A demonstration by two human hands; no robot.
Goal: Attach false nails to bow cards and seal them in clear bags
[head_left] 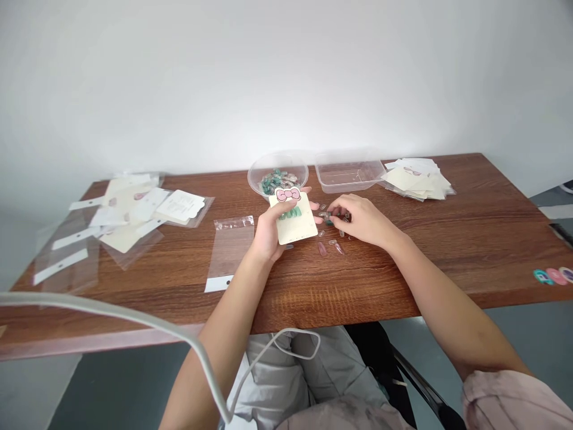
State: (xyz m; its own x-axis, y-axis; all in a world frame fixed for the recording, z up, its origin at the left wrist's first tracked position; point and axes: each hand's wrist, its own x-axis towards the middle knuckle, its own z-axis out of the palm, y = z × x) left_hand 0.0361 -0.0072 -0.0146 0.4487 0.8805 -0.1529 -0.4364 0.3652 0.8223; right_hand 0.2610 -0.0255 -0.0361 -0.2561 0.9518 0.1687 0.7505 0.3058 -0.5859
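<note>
My left hand point(267, 234) holds up a cream display card point(299, 230) with a pink bow on top, its thumb lying over the front. Several green press-on nails point(290, 213) sit in a row across that card. To the right, my right hand point(358, 218) rests low over the table with its fingertips together among loose press-on nails point(339, 248). A small green piece shows at those fingertips; whether they pinch it or only touch it I cannot make out. Pink and clear nails lie scattered just in front of both hands.
A round clear bowl point(255, 173) of green and pink nails stands behind, beside a rectangular clear tub point(349, 179). Cards and plastic sleeves lie piled left point(134, 206) and right point(418, 179). One clear sleeve point(230, 248) lies by my left forearm. A white cable point(179, 331) crosses the foreground.
</note>
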